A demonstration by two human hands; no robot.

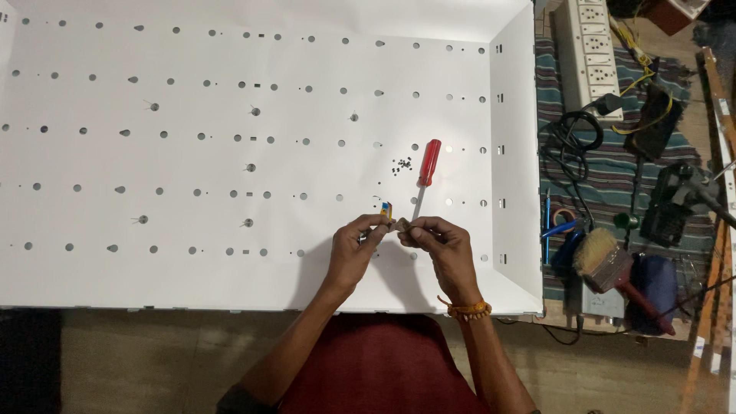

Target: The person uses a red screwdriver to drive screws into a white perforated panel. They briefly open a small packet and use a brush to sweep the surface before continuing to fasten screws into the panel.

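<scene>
Over the near edge of the white perforated panel (pixel 230 153), both hands meet: left hand (pixel 354 249) and right hand (pixel 437 244) have fingers pinching a small brownish piece (pixel 400 225), maybe tape, hard to tell. A red-handled screwdriver (pixel 426 170) lies just beyond, beside tiny black screws (pixel 402 165).

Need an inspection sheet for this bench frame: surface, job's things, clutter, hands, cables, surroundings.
Surface: white perforated metal panel with raised side walls.
Job's things: small brown piece pinched between both hands; small orange-blue item at the left fingertips.
Clutter: red-handled screwdriver and tiny dark screws on the panel.
Hands: left hand and right hand meet over the panel.
Cables: black cord coil, yellow wires.
Surroundings: striped cloth, power strip, brush.
</scene>
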